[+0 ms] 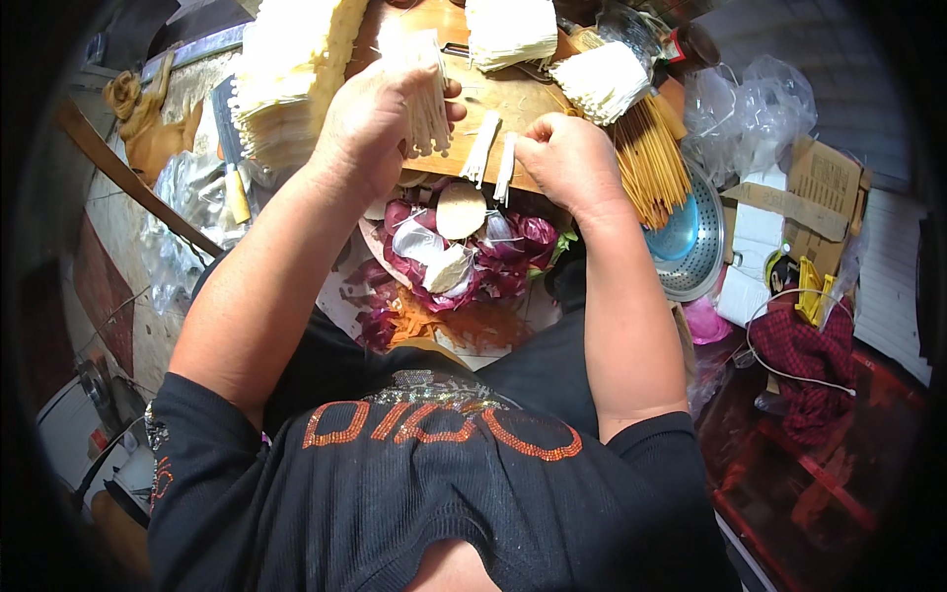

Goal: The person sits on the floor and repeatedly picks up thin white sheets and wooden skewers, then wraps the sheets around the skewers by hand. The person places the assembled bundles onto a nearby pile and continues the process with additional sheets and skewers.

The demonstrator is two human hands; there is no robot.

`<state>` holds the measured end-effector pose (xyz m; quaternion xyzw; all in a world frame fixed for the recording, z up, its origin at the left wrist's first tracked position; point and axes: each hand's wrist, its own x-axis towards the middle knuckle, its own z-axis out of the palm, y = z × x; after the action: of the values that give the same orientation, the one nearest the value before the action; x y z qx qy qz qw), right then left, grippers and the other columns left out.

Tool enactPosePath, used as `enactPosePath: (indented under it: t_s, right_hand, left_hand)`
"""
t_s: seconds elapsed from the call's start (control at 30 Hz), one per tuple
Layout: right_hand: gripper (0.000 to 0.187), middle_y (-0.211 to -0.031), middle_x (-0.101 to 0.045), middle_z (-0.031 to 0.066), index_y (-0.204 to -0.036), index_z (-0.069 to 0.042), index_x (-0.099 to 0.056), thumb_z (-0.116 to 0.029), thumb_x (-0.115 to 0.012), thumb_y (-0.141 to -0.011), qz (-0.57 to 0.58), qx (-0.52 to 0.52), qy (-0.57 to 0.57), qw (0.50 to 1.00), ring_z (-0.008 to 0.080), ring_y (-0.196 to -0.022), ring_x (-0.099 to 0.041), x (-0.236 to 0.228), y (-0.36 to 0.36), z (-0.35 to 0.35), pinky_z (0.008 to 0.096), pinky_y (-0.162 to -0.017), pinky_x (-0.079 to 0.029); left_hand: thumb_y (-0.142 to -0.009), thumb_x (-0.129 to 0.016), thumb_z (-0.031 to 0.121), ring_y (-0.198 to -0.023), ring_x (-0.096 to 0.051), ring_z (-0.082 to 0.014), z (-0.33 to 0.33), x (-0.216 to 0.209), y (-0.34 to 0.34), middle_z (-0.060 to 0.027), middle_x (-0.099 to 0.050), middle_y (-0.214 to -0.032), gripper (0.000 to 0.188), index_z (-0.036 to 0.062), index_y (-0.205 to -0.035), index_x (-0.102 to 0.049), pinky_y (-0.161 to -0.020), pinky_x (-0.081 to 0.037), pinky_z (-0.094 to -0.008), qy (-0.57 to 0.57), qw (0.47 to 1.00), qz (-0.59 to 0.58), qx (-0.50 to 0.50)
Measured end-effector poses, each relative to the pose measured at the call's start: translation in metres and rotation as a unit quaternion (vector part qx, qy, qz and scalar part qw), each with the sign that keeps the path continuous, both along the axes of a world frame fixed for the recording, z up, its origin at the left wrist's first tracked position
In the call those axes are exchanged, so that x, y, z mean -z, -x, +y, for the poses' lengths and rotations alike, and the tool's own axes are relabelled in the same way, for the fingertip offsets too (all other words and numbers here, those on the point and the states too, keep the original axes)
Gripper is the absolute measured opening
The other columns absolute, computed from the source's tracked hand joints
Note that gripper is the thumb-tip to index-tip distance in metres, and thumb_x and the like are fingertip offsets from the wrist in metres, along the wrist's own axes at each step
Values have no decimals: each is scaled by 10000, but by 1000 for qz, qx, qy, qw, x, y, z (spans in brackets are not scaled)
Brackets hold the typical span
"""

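My left hand (380, 116) is closed around a bunch of white enoki mushrooms (428, 109), their small round tips hanging over the wooden board (493, 99). On the board's near edge lies a small separate bundle of enoki mushrooms (480, 150). My right hand (570, 163) is closed in a pinch, its fingertips against another thin bundle of enoki mushrooms (506, 170). Large blocks of enoki mushrooms stand around the board: one (286, 89) at left, one (511, 32) at the back, one (604, 82) at right. Many bamboo skewers (651, 163) lie beside my right hand.
Below the board are purple onion peels (508, 259), a pale round slice (462, 211) and orange peelings (424, 316). At right stand a metal colander (707, 222), a dark jar (693, 47), clear plastic bags (755, 104) and cardboard (827, 187). A knife (235, 187) lies at left.
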<state>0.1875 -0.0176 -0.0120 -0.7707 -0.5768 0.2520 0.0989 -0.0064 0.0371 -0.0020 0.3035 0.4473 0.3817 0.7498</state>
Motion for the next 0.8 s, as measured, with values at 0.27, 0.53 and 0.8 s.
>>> enactPosePath:
  t_s: [0.27, 0.53, 0.8]
  right_hand:
    - [430, -1018, -682, 199, -986, -34, -715, -407, -609, -801, -121, -14, 198, 972, 360, -954, -659, 63, -1, 11, 423, -853, -514]
    - [416, -940, -678, 222, -909, -28, -724, -401, -636, -748, -108, 30, 162, 980, 355, -917, -661, 86, 13, 26, 415, -819, -516]
    - [472, -760, -678, 212, -797, 25, -707, -434, -603, -763, -53, 89, 160, 982, 323, -791, -681, 96, 10, 39, 394, -753, -514]
  left_hand:
    - [-920, -583, 216, -809, -663, -222, 1, -13, 10, -130, -644, -947, 309, 6, -1136, -514, -735, -559, -338, -11, 999, -42, -13]
    - [-906, -595, 232, -816, -666, -202, 1, -18, 23, -115, -654, -953, 315, 17, -1127, -531, -743, -552, -330, -19, 999, -29, 6]
    - [-881, -570, 196, -711, -635, -202, 1, -19, 28, -114, -615, -871, 245, -1, -1027, -564, -680, -523, -324, -13, 998, -54, -33]
